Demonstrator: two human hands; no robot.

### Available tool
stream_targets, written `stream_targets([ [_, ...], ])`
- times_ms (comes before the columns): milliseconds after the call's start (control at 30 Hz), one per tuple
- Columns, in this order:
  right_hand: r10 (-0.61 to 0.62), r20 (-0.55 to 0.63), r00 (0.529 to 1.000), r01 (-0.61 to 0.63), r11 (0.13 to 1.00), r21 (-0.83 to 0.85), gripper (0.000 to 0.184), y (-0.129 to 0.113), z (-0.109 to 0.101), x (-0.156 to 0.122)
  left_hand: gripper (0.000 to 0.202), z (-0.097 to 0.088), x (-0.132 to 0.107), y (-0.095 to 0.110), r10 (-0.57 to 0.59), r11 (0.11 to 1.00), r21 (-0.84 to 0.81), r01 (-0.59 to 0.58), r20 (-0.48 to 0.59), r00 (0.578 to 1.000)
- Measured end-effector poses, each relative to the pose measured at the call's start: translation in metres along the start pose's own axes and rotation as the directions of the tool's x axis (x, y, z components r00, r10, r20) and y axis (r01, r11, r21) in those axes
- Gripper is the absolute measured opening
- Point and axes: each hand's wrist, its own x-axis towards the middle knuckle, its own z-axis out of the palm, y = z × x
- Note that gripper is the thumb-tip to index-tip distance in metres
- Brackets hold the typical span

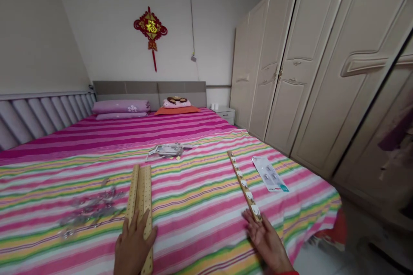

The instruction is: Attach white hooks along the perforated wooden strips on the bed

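My left hand (133,242) lies over the near part of some pale wooden strips dotted with small holes (146,189), its fingers stretched along them. They rest side by side on the striped bed cover. At the right, my right hand (266,240) is turned palm up, with fingers and thumb on either side of the near end of a narrow wooden strip with white hooks (244,184). Several hooks sit in a row along that strip, which points away from me. Beside it is a flat blister pack (270,175) with grey shapes inside.
Clear plastic packets (93,208), blurred, lie scattered at the left. Farther back is a small pile of packaging (169,151). Folded purple bedding (121,108) and a pink pillow (177,102) lie near the headboard (129,88). Tall wardrobes (309,51) line the right side.
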Motion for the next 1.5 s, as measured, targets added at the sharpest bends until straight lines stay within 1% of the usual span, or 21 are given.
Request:
stream_targets([
  [67, 0.017, 0.089, 0.996, -0.021, 0.999, 0.046, 0.022, 0.0, -0.002, 0.001, 0.062, -0.001, 0.0, 0.002, -0.014, 1.0, -0.002, 0.014, -0.004, 1.0],
  [133, 0.041, 0.133, 0.99, -0.048, 0.997, 0.055, 0.02, 0.0, -0.002, 0.0, 0.06, -0.004, -0.001, 0.004, -0.035, 0.999, -0.012, 0.035, -0.008, 0.999],
  [200, 0.08, 0.143, 0.987, -0.086, 0.995, 0.041, 0.018, 0.003, 0.0, -0.001, 0.058, -0.007, -0.003, 0.007, -0.055, 0.998, -0.027, 0.054, -0.009, 0.998],
  [267, 0.11, 0.141, 0.984, -0.116, 0.993, 0.034, 0.021, 0.009, 0.004, -0.002, 0.058, -0.011, -0.006, 0.01, -0.063, 0.997, -0.048, 0.063, 0.0, 0.998],
  [367, 0.164, 0.149, 0.975, -0.17, 0.985, 0.027, 0.025, 0.028, 0.015, -0.005, 0.06, -0.017, -0.009, 0.013, -0.075, 0.991, -0.107, 0.078, 0.023, 0.997],
  [533, 0.316, 0.237, 0.919, -0.316, 0.948, -0.04, 0.032, 0.075, 0.05, -0.022, 0.061, -0.022, -0.011, 0.013, -0.091, 0.966, -0.24, 0.099, 0.045, 0.995],
  [667, 0.369, 0.279, 0.887, -0.336, 0.928, -0.157, 0.033, 0.107, 0.088, -0.035, 0.064, -0.023, -0.01, 0.007, -0.079, 0.917, -0.387, 0.1, 0.07, 0.994],
  [767, 0.404, 0.307, 0.862, -0.34, 0.909, -0.242, 0.031, 0.127, 0.118, -0.036, 0.057, -0.024, -0.009, 0.001, -0.1, 0.842, -0.531, 0.099, 0.027, 0.995],
  [833, 0.433, 0.327, 0.84, -0.34, 0.89, -0.303, 0.031, 0.141, 0.137, -0.032, 0.051, -0.027, -0.008, -0.002, -0.166, 0.739, -0.667, 0.1, -0.036, 0.985],
  [867, 0.444, 0.338, 0.83, -0.333, 0.88, -0.338, 0.033, 0.148, 0.146, -0.029, 0.05, -0.029, -0.008, -0.003, -0.204, 0.651, -0.753, 0.099, -0.048, 0.978],
  [900, 0.452, 0.352, 0.819, -0.32, 0.87, -0.375, 0.034, 0.156, 0.156, -0.026, 0.051, -0.032, -0.008, -0.005, -0.23, 0.531, -0.842, 0.097, -0.033, 0.973],
  [967, 0.468, 0.395, 0.791, -0.282, 0.851, -0.444, 0.031, 0.173, 0.175, -0.019, 0.055, -0.04, -0.007, -0.006, -0.238, 0.219, -0.97, 0.102, 0.049, 0.97],
  [1000, 0.482, 0.415, 0.772, -0.26, 0.835, -0.485, 0.029, 0.181, 0.185, -0.015, 0.056, -0.045, -0.006, -0.007, -0.226, 0.065, -0.991, 0.115, 0.098, 0.969],
  [1033, 0.496, 0.429, 0.755, -0.235, 0.815, -0.53, 0.029, 0.19, 0.194, -0.011, 0.058, -0.05, -0.004, -0.007, -0.215, -0.061, -0.99, 0.129, 0.139, 0.967],
  [1067, 0.507, 0.439, 0.742, -0.205, 0.795, -0.572, 0.029, 0.199, 0.203, -0.008, 0.059, -0.055, -0.002, -0.008, -0.203, -0.146, -0.979, 0.141, 0.169, 0.964],
  [1100, 0.513, 0.447, 0.733, -0.17, 0.774, -0.609, 0.03, 0.208, 0.211, -0.005, 0.059, -0.059, 0.0, -0.009, -0.196, -0.191, -0.97, 0.15, 0.188, 0.962],
  [1133, 0.512, 0.457, 0.728, -0.134, 0.759, -0.638, 0.03, 0.216, 0.219, -0.002, 0.059, -0.063, 0.002, -0.01, -0.19, -0.201, -0.967, 0.16, 0.198, 0.962],
  [1167, 0.506, 0.468, 0.725, -0.098, 0.748, -0.657, 0.031, 0.225, 0.225, 0.001, 0.059, -0.065, 0.005, -0.011, -0.192, -0.187, -0.969, 0.163, 0.199, 0.961],
  [1267, 0.489, 0.488, 0.723, -0.028, 0.726, -0.687, 0.033, 0.246, 0.24, 0.009, 0.059, -0.066, 0.017, -0.021, -0.267, -0.108, -0.986, 0.124, 0.149, 0.952],
  [1367, 0.488, 0.477, 0.731, -0.022, 0.715, -0.699, 0.035, 0.26, 0.251, 0.016, 0.058, -0.058, 0.032, -0.034, -0.342, -0.084, -0.993, 0.084, 0.108, 0.934],
  [1500, 0.497, 0.476, 0.726, -0.026, 0.711, -0.702, 0.037, 0.265, 0.262, 0.027, 0.053, -0.047, 0.058, -0.051, -0.355, -0.061, -0.993, 0.101, 0.116, 0.928],
])
